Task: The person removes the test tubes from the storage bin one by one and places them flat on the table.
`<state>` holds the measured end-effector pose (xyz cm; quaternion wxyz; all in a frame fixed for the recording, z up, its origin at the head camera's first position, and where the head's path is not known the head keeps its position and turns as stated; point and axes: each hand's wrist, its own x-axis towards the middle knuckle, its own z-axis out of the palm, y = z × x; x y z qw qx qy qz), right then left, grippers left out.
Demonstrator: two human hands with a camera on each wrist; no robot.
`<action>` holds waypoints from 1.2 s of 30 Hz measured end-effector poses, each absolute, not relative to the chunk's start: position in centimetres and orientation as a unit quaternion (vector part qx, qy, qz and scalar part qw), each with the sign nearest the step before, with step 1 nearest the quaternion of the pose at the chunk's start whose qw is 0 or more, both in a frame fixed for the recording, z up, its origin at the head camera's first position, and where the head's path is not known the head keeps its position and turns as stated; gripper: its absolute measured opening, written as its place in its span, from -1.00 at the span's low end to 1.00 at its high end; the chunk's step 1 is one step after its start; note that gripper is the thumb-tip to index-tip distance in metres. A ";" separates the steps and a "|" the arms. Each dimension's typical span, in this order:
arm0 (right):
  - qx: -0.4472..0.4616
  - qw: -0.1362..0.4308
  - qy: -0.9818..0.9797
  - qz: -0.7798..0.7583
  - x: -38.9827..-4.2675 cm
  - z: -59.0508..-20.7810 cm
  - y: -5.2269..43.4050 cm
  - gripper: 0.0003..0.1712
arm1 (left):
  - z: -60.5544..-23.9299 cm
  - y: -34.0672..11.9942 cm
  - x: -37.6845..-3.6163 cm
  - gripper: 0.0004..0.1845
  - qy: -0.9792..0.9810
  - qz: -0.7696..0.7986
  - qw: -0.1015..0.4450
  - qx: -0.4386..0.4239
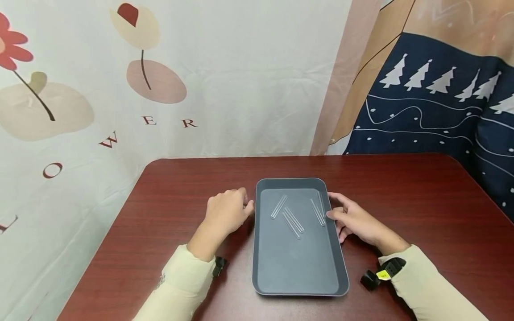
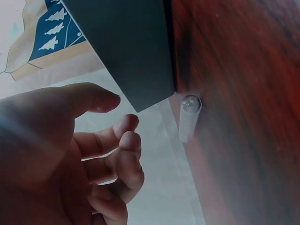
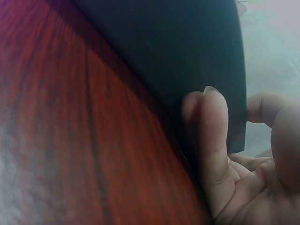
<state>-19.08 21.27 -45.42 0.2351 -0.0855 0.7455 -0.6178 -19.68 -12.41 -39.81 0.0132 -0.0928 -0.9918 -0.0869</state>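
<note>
A grey tray [image 1: 298, 276] lies lengthwise on the dark red table [image 1: 401, 191]. Several clear tubes [image 1: 293, 220] lie loose in its far half. My left hand [image 1: 229, 213] rests on the table by the tray's left rim, fingers loosely curled and holding nothing. Just past its fingertips [image 2: 126, 140], one more clear tube [image 2: 190, 117] lies on the wood beside the tray wall [image 2: 126, 47]. My right hand [image 1: 353, 218] pinches the tray's right rim [image 3: 236, 93], with fingers [image 3: 211, 140] against the outer wall and the thumb on the other side of the edge.
The table stands against a white flowered cloth [image 1: 201, 67] at the back and a dark blue tree-patterned cloth [image 1: 433, 111] at the right. Black wrist straps [image 1: 381, 274] sit on both sleeves.
</note>
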 end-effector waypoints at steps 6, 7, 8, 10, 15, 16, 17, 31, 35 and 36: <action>-0.084 0.236 0.745 -0.618 -19.2 -45.4 21.2 -0.22 | -39.7 -12.1 -19.6 -0.82 -0.989 -0.098 0.041 -0.105; -0.086 0.236 0.745 -0.618 -19.2 -45.4 21.2 -0.22 | -39.7 -12.1 -19.5 -0.82 -0.989 -0.098 0.043 -0.106; -0.088 0.237 0.745 -0.617 -19.2 -45.4 21.2 -0.22 | -39.8 -12.0 -19.5 -0.82 -0.989 -0.098 0.044 -0.107; -0.090 0.237 0.745 -0.617 -19.2 -45.4 21.2 -0.22 | -39.8 -12.0 -19.5 -0.82 -0.988 -0.099 0.047 -0.108; -0.091 0.235 0.747 -0.616 -19.2 -45.3 21.2 -0.23 | -39.9 -11.8 -19.5 -0.83 -0.986 -0.107 0.051 -0.116; -0.090 0.234 0.747 -0.616 -19.2 -45.3 21.2 -0.23 | -40.0 -11.8 -19.5 -0.83 -0.986 -0.108 0.051 -0.117; -0.089 0.234 0.747 -0.616 -19.2 -45.3 21.2 -0.23 | -39.9 -11.8 -19.5 -0.83 -0.986 -0.109 0.049 -0.118; -0.086 0.234 0.748 -0.615 -19.2 -45.3 21.2 -0.22 | -39.9 -11.4 -19.3 -0.85 -0.983 -0.111 0.062 -0.134; -0.087 0.236 0.747 -0.616 -19.2 -45.3 21.2 -0.22 | -39.9 -11.3 -19.2 -0.85 -0.982 -0.112 0.067 -0.139; -0.087 0.236 0.746 -0.616 -19.2 -45.3 21.2 -0.22 | -39.9 -11.2 -19.2 -0.85 -0.982 -0.112 0.067 -0.140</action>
